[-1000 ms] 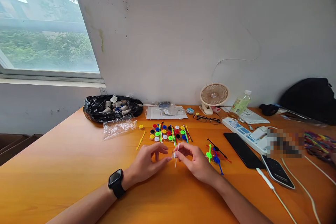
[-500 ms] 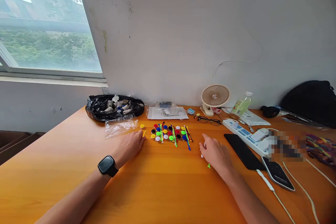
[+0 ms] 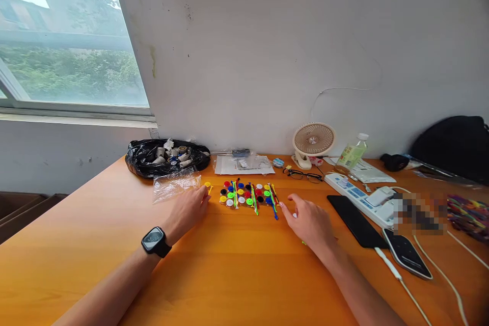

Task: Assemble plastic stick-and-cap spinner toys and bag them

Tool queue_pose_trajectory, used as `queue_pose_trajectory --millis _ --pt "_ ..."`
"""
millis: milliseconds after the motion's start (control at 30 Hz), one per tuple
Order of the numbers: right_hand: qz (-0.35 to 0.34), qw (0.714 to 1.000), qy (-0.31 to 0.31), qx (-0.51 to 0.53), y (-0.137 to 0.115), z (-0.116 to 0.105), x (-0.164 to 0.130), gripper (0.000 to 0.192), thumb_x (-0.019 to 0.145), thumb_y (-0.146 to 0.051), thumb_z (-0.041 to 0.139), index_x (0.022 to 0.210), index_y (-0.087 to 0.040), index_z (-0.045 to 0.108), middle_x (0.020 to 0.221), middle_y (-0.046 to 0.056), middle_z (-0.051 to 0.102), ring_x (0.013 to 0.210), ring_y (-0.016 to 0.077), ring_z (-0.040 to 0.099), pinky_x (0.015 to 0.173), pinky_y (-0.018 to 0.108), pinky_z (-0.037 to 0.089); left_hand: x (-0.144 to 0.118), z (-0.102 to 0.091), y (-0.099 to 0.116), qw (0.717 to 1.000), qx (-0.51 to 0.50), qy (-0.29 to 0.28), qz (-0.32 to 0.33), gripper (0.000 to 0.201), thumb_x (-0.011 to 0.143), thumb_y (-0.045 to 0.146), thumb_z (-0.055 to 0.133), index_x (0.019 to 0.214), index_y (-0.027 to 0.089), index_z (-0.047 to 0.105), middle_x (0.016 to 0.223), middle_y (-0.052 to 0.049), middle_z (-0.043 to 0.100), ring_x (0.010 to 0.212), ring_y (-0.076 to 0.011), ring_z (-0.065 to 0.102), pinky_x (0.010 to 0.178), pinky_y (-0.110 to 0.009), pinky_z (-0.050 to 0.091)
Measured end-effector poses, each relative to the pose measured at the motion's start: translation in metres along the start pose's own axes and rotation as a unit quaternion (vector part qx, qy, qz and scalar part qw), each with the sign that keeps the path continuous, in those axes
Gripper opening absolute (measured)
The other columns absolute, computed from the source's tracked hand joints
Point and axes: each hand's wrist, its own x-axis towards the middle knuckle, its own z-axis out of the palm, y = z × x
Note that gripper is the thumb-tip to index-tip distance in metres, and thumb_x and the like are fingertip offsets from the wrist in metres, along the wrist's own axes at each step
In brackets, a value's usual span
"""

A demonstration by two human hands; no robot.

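Note:
My left hand (image 3: 190, 207), with a black watch on its wrist, rests low over the table with its fingers curled together at a small yellow plastic stick (image 3: 210, 190). The stick slants out by the fingertips, just below a yellow disc (image 3: 207, 184). My right hand (image 3: 310, 216) has its thumb and index finger apart and visibly empty. Its fingertips are just right of a bundle of coloured plastic sticks (image 3: 273, 199). A small white piece (image 3: 295, 215) shows beside the thumb, and a bit of green lies partly hidden under the hand. Between my hands, rows of coloured discs (image 3: 241, 200) lie with sticks across them.
A clear plastic bag (image 3: 173, 186) and a black bag (image 3: 143, 163) of grey rolls lie back left. Behind the discs are white papers (image 3: 225, 165). Glasses (image 3: 303, 175), a fan (image 3: 314, 140), a bottle (image 3: 352, 154), a power strip (image 3: 357, 196) and phones stand right.
My right hand has shifted toward the sticks, and its thumb and index finger have come nearer to them. My left hand and the yellow stick have moved slightly away from me.

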Motion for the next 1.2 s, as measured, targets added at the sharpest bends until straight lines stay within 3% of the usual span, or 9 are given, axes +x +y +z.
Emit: queue_pose_trajectory --millis 167,300,633,867,1000,1200 --pt "-0.012 1.0 0.013 0.011 -0.002 -0.002 -0.001 0.033 0.101 -0.048 0.053 0.109 -0.022 0.071 0.074 0.005 0.074 0.071 0.0257 0.071 0.058 0.031 0.032 0.004 -0.003 -0.009 0.996 -0.072 0.056 -0.024 0.022 0.103 0.028 0.044 0.109 0.019 0.063 0.081 -0.006 0.073 0.074 -0.0231 0.068 0.063 -0.029 0.038" --pt "-0.025 0.999 0.015 0.021 -0.003 -0.003 -0.002 0.032 0.101 -0.048 0.052 0.105 -0.023 0.071 0.073 0.005 0.073 0.069 0.0244 0.07 0.058 0.031 0.031 0.006 -0.002 -0.014 0.996 -0.076 0.047 -0.031 0.027 0.101 0.028 0.048 0.112 0.016 0.069 0.084 -0.009 0.076 0.077 -0.0252 0.07 0.067 -0.03 0.04" --pt "-0.045 0.998 0.021 0.033 -0.004 0.001 -0.003 0.029 0.101 -0.047 0.053 0.1 -0.024 0.071 0.074 0.004 0.074 0.068 0.0235 0.069 0.059 0.03 0.028 0.007 -0.003 -0.016 0.998 -0.06 0.019 -0.015 0.029 0.099 0.021 0.047 0.103 0.015 0.075 0.095 -0.014 0.079 0.085 -0.0271 0.072 0.071 -0.032 0.042" --pt "-0.062 0.996 0.032 0.052 -0.004 0.001 -0.004 0.031 0.101 -0.048 0.052 0.094 -0.023 0.07 0.068 0.002 0.069 0.063 0.0215 0.065 0.059 0.029 0.028 0.005 -0.007 -0.013 0.998 0.001 0.059 -0.01 0.028 0.098 0.016 0.041 0.107 0.018 0.068 0.101 -0.011 0.073 0.083 -0.0242 0.068 0.069 -0.032 0.04" --pt "-0.07 0.995 0.04 0.06 -0.006 0.001 -0.006 0.03 0.101 -0.046 0.054 0.09 -0.023 0.07 0.067 0.002 0.067 0.061 0.0206 0.063 0.059 0.029 0.027 0.004 -0.012 -0.012 0.997 0.035 0.063 0.014 0.022 0.097 0.015 0.041 0.096 0.02 0.062 0.091 -0.008 0.07 0.08 -0.0241 0.064 0.067 -0.032 0.036" --pt "-0.092 0.991 0.032 0.09 -0.009 0.0 -0.008 0.031 0.101 -0.045 0.054 0.086 -0.022 0.068 0.069 0.002 0.067 0.059 0.019 0.058 0.06 0.03 0.026 0.0 -0.024 0.0 0.997 0.016 0.023 0.078 0.017 0.09 0.013 0.047 0.082 0.022 0.06 0.083 -0.006 0.069 0.079 -0.0243 0.063 0.066 -0.032 0.033"
